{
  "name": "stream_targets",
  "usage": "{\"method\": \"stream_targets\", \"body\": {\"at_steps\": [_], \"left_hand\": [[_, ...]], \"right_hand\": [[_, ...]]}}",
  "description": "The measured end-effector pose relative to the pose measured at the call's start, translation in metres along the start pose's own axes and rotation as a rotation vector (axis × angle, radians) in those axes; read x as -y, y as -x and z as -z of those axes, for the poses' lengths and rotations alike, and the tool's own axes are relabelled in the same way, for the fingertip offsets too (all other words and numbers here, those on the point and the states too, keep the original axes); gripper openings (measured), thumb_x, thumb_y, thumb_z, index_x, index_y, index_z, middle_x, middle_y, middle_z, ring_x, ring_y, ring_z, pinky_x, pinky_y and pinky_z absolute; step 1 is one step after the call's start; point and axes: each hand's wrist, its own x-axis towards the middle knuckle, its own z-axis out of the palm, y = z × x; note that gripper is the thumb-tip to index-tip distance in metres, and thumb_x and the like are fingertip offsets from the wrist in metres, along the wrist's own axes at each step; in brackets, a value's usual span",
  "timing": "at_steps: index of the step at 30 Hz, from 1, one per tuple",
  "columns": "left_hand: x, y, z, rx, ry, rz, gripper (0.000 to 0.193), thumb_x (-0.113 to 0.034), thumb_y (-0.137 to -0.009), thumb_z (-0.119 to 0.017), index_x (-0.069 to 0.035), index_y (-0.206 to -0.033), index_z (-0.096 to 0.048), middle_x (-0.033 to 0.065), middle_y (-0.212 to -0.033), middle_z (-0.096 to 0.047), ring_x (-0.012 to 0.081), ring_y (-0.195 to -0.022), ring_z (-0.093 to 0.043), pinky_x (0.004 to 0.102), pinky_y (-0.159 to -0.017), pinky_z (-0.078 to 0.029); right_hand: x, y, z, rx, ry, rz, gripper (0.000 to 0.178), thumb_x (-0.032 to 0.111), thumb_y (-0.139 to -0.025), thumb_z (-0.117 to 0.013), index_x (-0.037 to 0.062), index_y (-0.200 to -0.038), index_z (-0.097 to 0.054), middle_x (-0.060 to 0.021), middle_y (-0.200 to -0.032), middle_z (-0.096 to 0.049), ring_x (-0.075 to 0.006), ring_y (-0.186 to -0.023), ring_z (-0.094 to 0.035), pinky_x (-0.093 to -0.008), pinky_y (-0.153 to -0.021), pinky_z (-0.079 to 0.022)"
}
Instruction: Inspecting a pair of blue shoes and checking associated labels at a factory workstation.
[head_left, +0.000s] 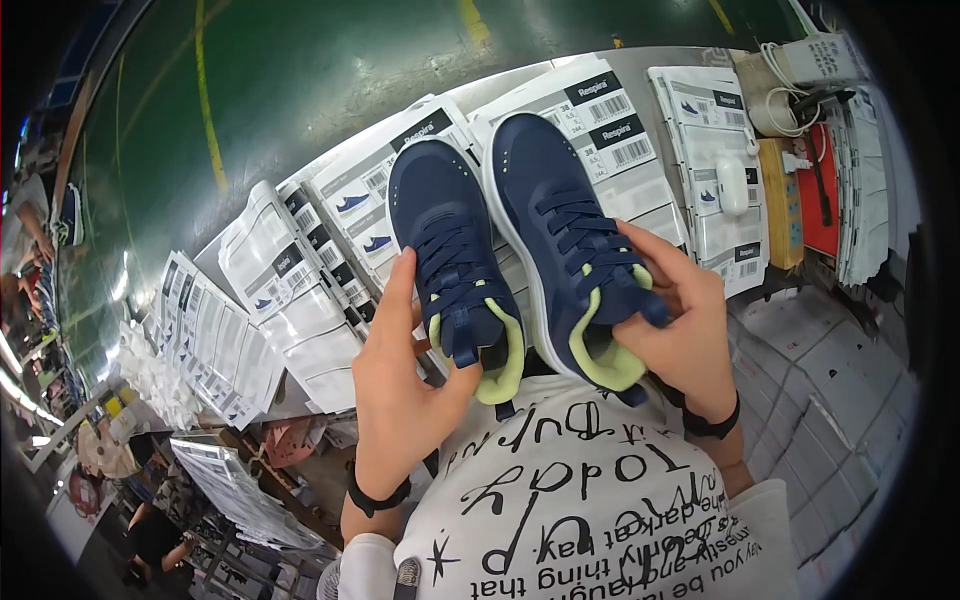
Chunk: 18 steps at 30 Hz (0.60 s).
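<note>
Two navy sneakers with pale yellow-green lining are held side by side, toes pointing away from me. My left hand (405,375) grips the heel of the left sneaker (452,262), thumb up along its side. My right hand (680,320) holds the heel and tongue of the right sneaker (570,240), fingers curled over the collar. Both shoes hover above flat white shoe-box cartons (640,170) laid out on the bench.
Stacks of flattened white cartons (290,300) with printed labels fan out to the left and right. A white handheld device (733,185) lies on cartons at right, near wooden blocks, cables and a red item (822,190). Green floor (300,80) lies beyond. Other people work at far left.
</note>
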Motion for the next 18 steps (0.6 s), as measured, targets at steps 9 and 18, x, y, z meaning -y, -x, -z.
{"method": "stream_targets", "body": {"at_steps": [9,18], "left_hand": [[0.000,0.001,0.002,0.022,0.003,0.042,0.085,0.001,-0.069,-0.068,0.002,-0.147,-0.035,0.0199,-0.125,-0.062,0.0291,-0.105,-0.068,0.0326,-0.077,-0.057],[-0.017,0.006,0.017,-0.175,0.373,0.118,0.067,0.007,-0.070,-0.062,0.002,-0.136,-0.054,0.0095,-0.113,-0.068,0.0098,-0.096,-0.065,0.0195,-0.070,-0.054]], "right_hand": [[0.043,0.005,0.025,0.135,-0.121,0.154,0.042,0.002,-0.078,-0.072,-0.0066,-0.119,-0.065,-0.0104,-0.096,-0.074,-0.0081,-0.084,-0.066,-0.0227,-0.077,-0.052],[0.046,0.012,0.027,-0.029,0.044,0.230,0.047,0.001,-0.074,-0.073,-0.0063,-0.119,-0.065,-0.0121,-0.094,-0.074,-0.0100,-0.083,-0.067,-0.0241,-0.076,-0.053]]}}
